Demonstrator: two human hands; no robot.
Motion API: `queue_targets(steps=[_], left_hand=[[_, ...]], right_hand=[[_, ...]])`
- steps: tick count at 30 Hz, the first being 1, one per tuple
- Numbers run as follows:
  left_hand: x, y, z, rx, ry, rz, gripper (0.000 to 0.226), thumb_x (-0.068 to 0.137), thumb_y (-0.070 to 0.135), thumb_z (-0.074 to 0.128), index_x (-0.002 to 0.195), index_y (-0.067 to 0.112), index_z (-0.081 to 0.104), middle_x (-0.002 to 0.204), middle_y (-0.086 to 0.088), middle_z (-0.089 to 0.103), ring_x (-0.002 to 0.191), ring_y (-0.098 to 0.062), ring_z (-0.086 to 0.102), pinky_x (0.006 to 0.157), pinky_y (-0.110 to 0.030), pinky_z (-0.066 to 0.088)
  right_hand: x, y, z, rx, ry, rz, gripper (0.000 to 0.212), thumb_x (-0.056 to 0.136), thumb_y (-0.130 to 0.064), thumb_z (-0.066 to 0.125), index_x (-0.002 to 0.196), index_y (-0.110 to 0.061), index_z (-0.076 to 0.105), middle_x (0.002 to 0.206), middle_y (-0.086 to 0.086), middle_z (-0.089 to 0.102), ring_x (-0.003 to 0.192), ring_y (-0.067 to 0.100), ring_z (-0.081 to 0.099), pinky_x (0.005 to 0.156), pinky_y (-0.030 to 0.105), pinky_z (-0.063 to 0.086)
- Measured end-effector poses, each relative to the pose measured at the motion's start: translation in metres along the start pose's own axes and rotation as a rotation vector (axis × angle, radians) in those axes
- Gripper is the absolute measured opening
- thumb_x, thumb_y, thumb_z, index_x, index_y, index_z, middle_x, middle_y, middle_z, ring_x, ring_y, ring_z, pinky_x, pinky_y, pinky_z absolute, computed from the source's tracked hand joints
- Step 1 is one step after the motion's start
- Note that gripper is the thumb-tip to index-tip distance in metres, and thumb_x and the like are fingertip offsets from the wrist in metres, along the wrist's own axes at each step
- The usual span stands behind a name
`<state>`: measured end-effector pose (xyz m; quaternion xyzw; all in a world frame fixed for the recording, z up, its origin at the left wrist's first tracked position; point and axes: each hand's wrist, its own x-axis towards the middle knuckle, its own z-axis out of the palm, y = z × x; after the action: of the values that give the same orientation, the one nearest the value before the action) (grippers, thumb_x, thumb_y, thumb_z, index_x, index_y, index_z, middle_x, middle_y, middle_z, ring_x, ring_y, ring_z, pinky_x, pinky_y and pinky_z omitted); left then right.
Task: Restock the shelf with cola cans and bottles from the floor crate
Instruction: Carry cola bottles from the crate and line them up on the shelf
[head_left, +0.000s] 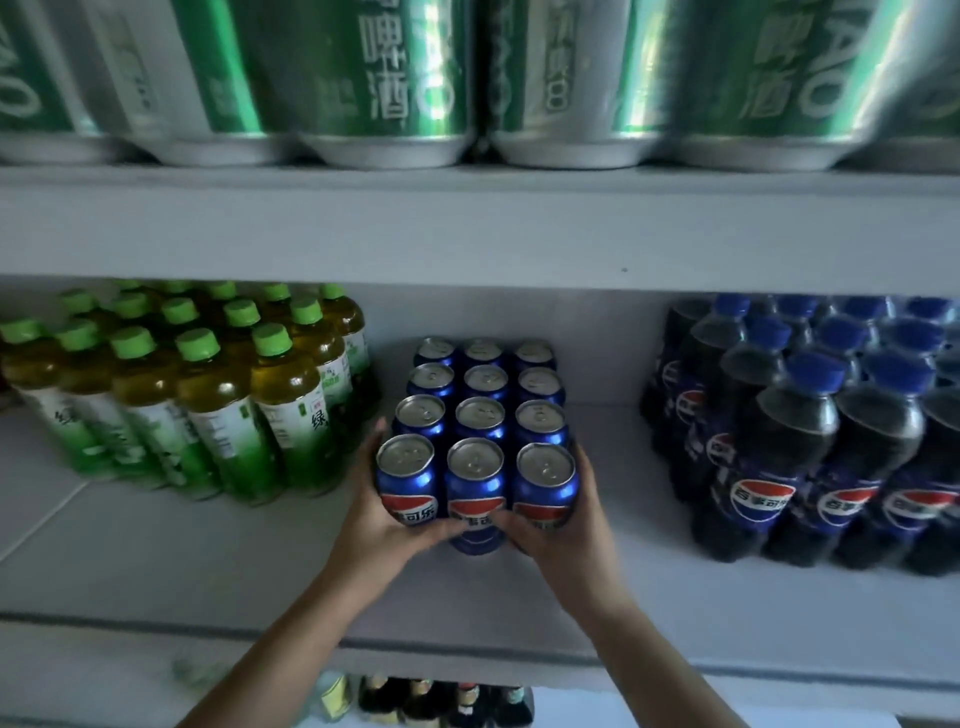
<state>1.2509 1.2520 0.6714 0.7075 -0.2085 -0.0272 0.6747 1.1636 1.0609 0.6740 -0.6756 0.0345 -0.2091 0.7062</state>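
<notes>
Several blue cola cans (480, 415) stand upright in a block, three wide, in the middle of the white shelf (649, 597). My left hand (387, 512) wraps round the front left can (408, 480), fingers along its left side and thumb across the front. My right hand (563, 525) cups the front right can (545, 486) the same way from the right. Between them sits the front middle can (475, 488). A group of cola bottles (810, 431) with blue caps stands at the right of the shelf.
Green-capped tea bottles (208, 389) fill the shelf's left side. Green beer cans (415, 83) line the shelf above, whose front edge (467, 228) hangs low over the cola. Dark bottles (441, 701) show on the shelf below. A gap lies between cans and cola bottles.
</notes>
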Motion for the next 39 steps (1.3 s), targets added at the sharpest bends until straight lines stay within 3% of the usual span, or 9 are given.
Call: queue_targets(steps=[9,11,14,18,22,25,30,35,39], left_hand=[[0.002,-0.005,-0.003,-0.085,-0.081,-0.025,0.128,0.059,-0.003,0.093,0.158,0.021,0.015,0.145,0.007,0.057,0.133,-0.015,0.057,0.104,-0.037,0.052],[-0.001,-0.001,-0.014,-0.137,-0.143,-0.089,0.132,0.061,0.026,0.097,0.159,0.035,0.008,0.148,0.018,0.053,0.134,-0.008,0.054,0.104,-0.031,0.05],[0.011,0.009,-0.033,-0.12,-0.103,-0.161,0.101,0.065,0.083,0.068,0.151,0.057,0.022,0.155,0.033,0.034,0.14,0.005,0.036,0.117,-0.037,0.03],[0.052,0.018,-0.032,-0.231,-0.005,-0.283,0.065,0.087,0.076,0.05,0.145,0.046,0.046,0.152,0.017,0.049,0.138,-0.008,0.045,0.12,-0.045,0.03],[0.081,0.03,-0.014,-0.383,-0.033,-0.541,0.053,0.098,0.066,0.041,0.114,0.024,0.069,0.104,-0.004,0.079,0.103,-0.028,0.07,0.09,-0.042,0.052],[0.092,0.024,-0.009,-0.504,-0.18,-0.567,0.072,0.097,0.071,0.034,0.14,0.017,0.058,0.134,-0.013,0.066,0.123,-0.034,0.063,0.099,-0.047,0.049],[0.093,0.028,0.001,-0.564,-0.193,-0.436,0.051,0.107,0.047,0.031,0.121,0.014,0.067,0.111,-0.009,0.077,0.098,-0.022,0.075,0.069,-0.029,0.06],[0.098,0.019,-0.007,-0.515,-0.213,-0.415,0.053,0.107,0.05,0.031,0.133,0.016,0.063,0.128,-0.012,0.07,0.117,-0.027,0.067,0.092,-0.037,0.056],[0.111,0.021,-0.015,-0.496,-0.234,-0.489,0.06,0.103,0.061,0.034,0.138,0.019,0.06,0.134,-0.012,0.067,0.121,-0.029,0.066,0.102,-0.048,0.046]], right_hand=[[-0.001,0.004,0.004,0.038,-0.016,0.019,0.095,0.076,-0.002,0.084,0.141,-0.055,0.039,0.136,-0.001,0.066,0.124,0.021,0.065,0.096,0.049,0.057],[-0.004,0.002,-0.002,0.091,-0.004,0.081,0.103,0.076,-0.008,0.085,0.141,-0.063,0.027,0.143,-0.01,0.06,0.126,0.008,0.063,0.091,0.031,0.058],[0.005,-0.001,-0.017,0.105,0.094,0.117,0.109,0.068,-0.061,0.084,0.155,-0.051,0.02,0.16,-0.024,0.033,0.141,-0.006,0.039,0.11,0.028,0.04],[0.054,0.008,-0.032,0.318,0.169,0.336,0.098,0.08,-0.076,0.061,0.159,-0.027,0.031,0.164,-0.007,0.034,0.15,0.014,0.034,0.126,0.045,0.023],[0.087,0.004,-0.027,0.387,0.103,0.501,0.067,0.101,-0.063,0.037,0.14,-0.012,0.057,0.133,0.016,0.068,0.121,0.034,0.066,0.105,0.049,0.048],[0.101,-0.001,-0.017,0.484,0.061,0.566,0.068,0.098,-0.067,0.042,0.134,-0.012,0.063,0.129,0.017,0.07,0.116,0.036,0.068,0.104,0.049,0.048],[0.111,-0.001,-0.008,0.639,0.014,0.545,0.053,0.097,-0.058,0.055,0.115,-0.012,0.075,0.123,0.013,0.072,0.106,0.031,0.072,0.094,0.045,0.052],[0.115,0.013,-0.016,0.595,0.017,0.549,0.075,0.091,-0.071,0.054,0.141,-0.015,0.059,0.139,0.015,0.064,0.129,0.036,0.06,0.115,0.053,0.039],[0.126,0.008,-0.024,0.493,0.019,0.483,0.075,0.096,-0.074,0.032,0.135,-0.015,0.061,0.13,0.017,0.069,0.121,0.038,0.065,0.105,0.052,0.049]])
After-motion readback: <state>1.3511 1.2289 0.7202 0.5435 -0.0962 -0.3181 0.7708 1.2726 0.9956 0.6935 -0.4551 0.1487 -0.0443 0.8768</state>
